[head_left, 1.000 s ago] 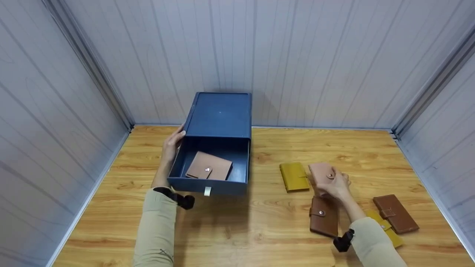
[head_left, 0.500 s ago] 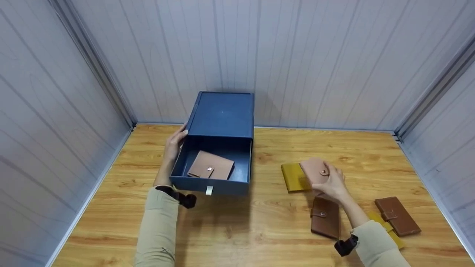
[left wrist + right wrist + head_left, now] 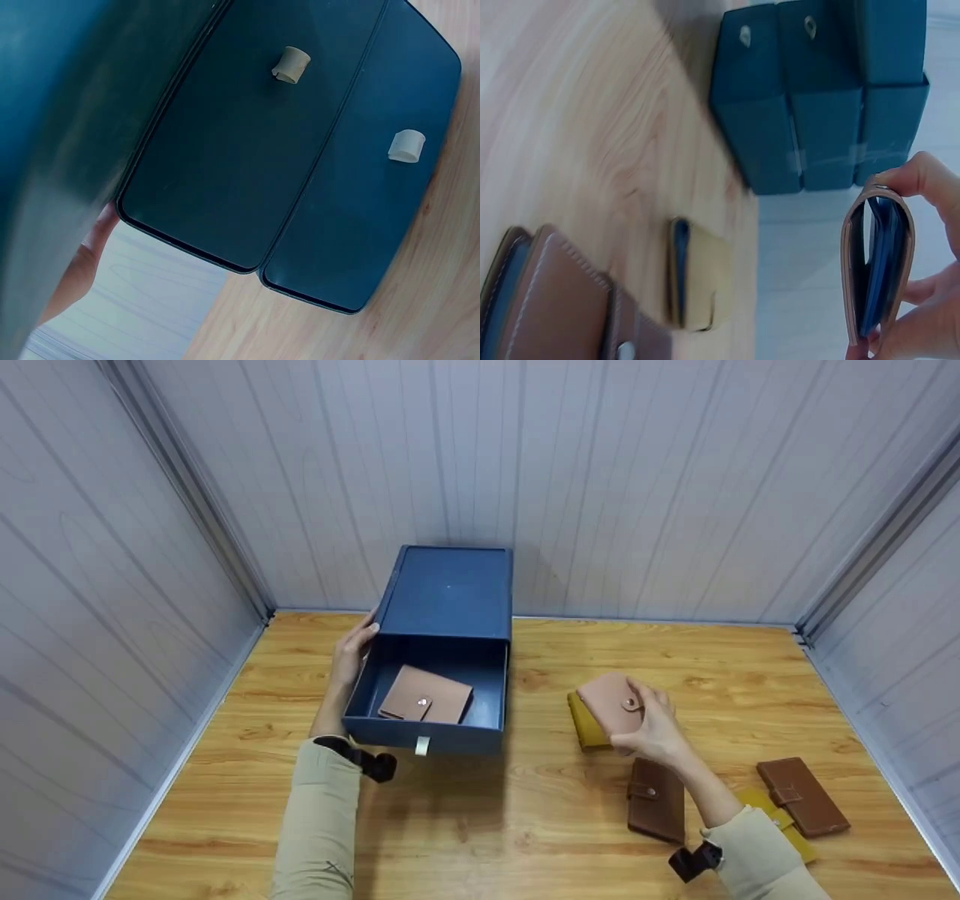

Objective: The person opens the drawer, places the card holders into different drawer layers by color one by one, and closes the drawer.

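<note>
My right hand (image 3: 658,729) pinches a pale pink snap wallet (image 3: 606,701) between thumb and fingers. In the right wrist view, dark blue inner sleeves show between the covers of this wallet (image 3: 851,270). It is raised and overlaps a yellow wallet (image 3: 585,724) in the head view. My left hand (image 3: 351,651) rests along the left side of a blue drawer cabinet (image 3: 450,589), thumb at its front upper corner. The cabinet's top drawer (image 3: 427,735) is pulled out. Inside lies another pink wallet (image 3: 442,697), its snap facing up.
Below my right hand lies a dark brown wallet (image 3: 656,810). At the right, a brown wallet (image 3: 806,799) overlaps a yellow one (image 3: 799,844). Two lower drawer fronts with pale pull tabs (image 3: 292,64) show in the left wrist view. Panelled walls (image 3: 637,495) enclose the wooden table (image 3: 540,825).
My right hand has lifted the pink wallet and carried it left, from beside the yellow wallet to over it. My left hand stays at the cabinet's side.
</note>
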Available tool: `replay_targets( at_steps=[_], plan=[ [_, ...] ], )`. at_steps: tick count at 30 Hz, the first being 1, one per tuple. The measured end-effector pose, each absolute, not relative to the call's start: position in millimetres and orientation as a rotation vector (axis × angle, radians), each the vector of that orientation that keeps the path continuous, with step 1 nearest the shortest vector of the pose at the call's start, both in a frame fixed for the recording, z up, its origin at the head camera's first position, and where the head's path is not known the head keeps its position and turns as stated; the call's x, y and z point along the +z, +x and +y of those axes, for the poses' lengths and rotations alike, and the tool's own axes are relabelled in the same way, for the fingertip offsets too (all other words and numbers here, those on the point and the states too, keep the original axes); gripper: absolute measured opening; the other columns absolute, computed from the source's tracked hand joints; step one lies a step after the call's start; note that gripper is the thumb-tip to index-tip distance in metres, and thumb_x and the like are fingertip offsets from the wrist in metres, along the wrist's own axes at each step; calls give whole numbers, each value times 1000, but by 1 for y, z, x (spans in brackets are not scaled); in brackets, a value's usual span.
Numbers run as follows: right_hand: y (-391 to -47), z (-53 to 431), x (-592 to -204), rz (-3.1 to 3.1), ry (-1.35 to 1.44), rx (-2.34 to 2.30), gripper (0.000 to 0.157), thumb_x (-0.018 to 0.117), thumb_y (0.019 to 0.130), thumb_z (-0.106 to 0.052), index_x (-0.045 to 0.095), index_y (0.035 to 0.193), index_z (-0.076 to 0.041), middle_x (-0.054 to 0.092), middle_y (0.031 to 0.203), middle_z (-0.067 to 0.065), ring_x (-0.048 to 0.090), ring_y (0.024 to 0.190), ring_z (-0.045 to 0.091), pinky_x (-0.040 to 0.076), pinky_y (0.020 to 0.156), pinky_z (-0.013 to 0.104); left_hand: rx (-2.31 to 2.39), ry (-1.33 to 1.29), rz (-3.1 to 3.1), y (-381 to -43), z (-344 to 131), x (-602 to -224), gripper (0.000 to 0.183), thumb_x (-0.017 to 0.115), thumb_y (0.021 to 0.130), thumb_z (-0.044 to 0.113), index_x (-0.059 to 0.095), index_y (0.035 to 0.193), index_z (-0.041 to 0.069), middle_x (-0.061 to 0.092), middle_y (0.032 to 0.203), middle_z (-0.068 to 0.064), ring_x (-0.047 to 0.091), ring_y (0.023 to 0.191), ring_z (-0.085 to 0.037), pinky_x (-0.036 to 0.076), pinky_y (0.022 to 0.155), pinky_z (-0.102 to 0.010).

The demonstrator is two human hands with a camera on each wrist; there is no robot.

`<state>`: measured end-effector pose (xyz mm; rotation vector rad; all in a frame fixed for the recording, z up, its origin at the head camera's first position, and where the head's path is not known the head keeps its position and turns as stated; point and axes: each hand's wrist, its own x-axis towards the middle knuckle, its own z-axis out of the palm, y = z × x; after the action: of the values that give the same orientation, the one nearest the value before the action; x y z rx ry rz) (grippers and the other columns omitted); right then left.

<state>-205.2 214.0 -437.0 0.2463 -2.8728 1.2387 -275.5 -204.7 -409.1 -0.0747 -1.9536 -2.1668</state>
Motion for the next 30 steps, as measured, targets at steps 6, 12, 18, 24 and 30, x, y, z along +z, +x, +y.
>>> replay_targets(
  at_steps=[6,12,18,24,30],
  plan=[
    [-198,201,-423,-2845,346,1242,86,69,61,-8,28,136,0,31,120,27,31,102,35,36,76,48,-2188,-74,-1928,-275,-205,-409,41,42,90,4,39,129,-7,38,132,-22,38,119,-28,29,98,-32],
    [-192,189,-409,-2839,434,1247,87,71,60,-7,29,137,-1,33,118,25,33,100,33,37,74,46,-2176,-64,-1935,-277,-205,-409,41,42,90,3,38,129,-9,36,132,-23,37,120,-28,28,98,-31],
    [-188,175,-395,-2805,496,1234,91,72,56,-7,31,136,-2,35,117,24,34,102,32,37,77,46,-2161,-87,-1952,-273,-202,-404,42,40,89,2,36,129,-11,35,132,-24,36,120,-30,27,99,-32],
    [-185,164,-380,-2771,589,1233,92,73,55,-7,32,137,-4,36,115,21,34,102,31,38,76,45,-2145,-92,-1952,-279,-203,-410,40,41,90,3,40,128,-8,39,130,-22,39,118,-28,29,98,-31],
    [-185,152,-366,-2779,641,1235,91,73,56,-7,31,137,-6,36,115,21,34,101,30,39,76,44,-2165,-117,-1943,-278,-202,-408,41,42,90,5,40,129,-7,38,132,-21,38,120,-28,28,99,-31]
  ],
)
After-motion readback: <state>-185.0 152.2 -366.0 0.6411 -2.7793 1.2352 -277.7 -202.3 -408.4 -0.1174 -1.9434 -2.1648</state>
